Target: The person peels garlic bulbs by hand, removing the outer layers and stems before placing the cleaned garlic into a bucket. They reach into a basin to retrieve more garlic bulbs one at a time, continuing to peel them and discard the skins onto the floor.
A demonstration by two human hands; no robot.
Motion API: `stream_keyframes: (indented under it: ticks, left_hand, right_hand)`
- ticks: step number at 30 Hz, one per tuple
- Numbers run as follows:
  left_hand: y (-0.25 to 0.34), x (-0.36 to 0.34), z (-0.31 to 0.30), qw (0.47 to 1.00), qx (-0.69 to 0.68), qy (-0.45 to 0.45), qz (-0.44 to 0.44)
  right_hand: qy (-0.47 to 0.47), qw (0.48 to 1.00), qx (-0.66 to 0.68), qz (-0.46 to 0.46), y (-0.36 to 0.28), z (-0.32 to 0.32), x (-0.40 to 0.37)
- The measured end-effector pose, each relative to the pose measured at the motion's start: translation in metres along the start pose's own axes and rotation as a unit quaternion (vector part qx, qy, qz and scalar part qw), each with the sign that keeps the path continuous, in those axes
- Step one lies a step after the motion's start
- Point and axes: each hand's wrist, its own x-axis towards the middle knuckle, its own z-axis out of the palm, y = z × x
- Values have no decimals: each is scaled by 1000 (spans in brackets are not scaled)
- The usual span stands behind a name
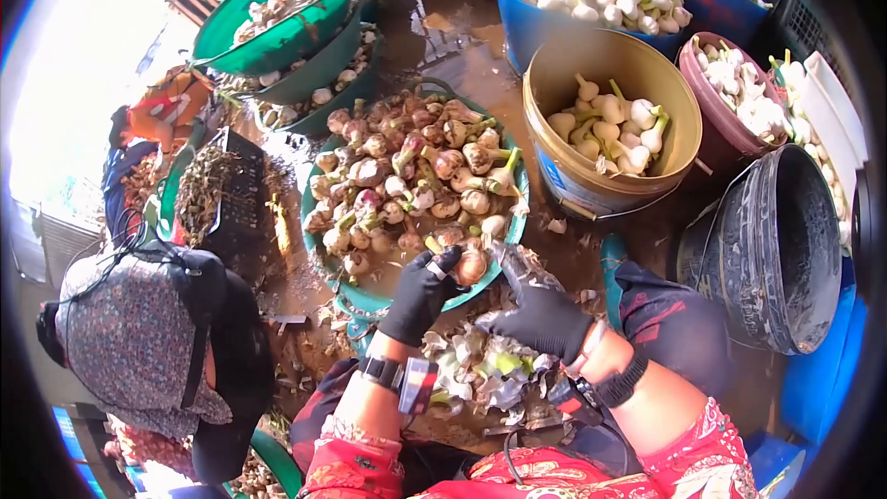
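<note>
My left hand (423,292), in a black fingerless-looking glove with a pale band on one finger, is closed around a brownish garlic bulb (471,266) at the near rim of a green basin. My right hand (547,316), also black-gloved, is just right of the bulb with thumb and forefinger spread apart. Its other fingers look greyish and blurred. The basin (340,294) holds many unpeeled garlic bulbs (407,176), some with green stems. Below my hands lies a heap of peeled garlic skins (494,370).
A yellow bucket (545,162) with white peeled garlic stands ahead right. Beside it are a pink bucket (688,83), a blue tub (517,23) of garlic and a tipped black bucket (725,249). Green basins (222,37) stack back left. A person in a patterned hat (129,342) sits close left.
</note>
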Motion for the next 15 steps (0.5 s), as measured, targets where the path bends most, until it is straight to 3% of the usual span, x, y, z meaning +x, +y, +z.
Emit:
stream_keyframes:
  ticks: [2,3,4,5,6,7,8,10,15]
  left_hand:
    - [44,-11,-6,977,200,-22,63]
    - [69,-14,-7,969,192,-1,158]
    - [79,-21,-4,999,-28,-6,-20]
    - [91,-27,-7,999,-27,10,-20]
    - [104,-29,-10,999,-25,27,-17]
    - [108,-32,-12,993,-91,49,-49]
    - [117,-33,-14,982,-157,71,-75]
    - [130,-35,-18,948,-247,95,-176]
    - [129,-38,-24,931,-295,78,-199]
  right_hand:
    - [69,995,56,-38,-8,9,3]
    - [69,991,111,-31,-15,9,2]
    - [69,983,167,-22,-22,9,2]
    - [100,979,150,-94,-16,18,3]
    - [101,978,151,-103,-18,24,1]
    - [55,935,344,-66,-20,29,-2]
    - [0,854,519,-31,-23,31,-2]
    - [-34,798,601,24,-27,29,0]
    - [-29,828,557,49,-41,14,-1]
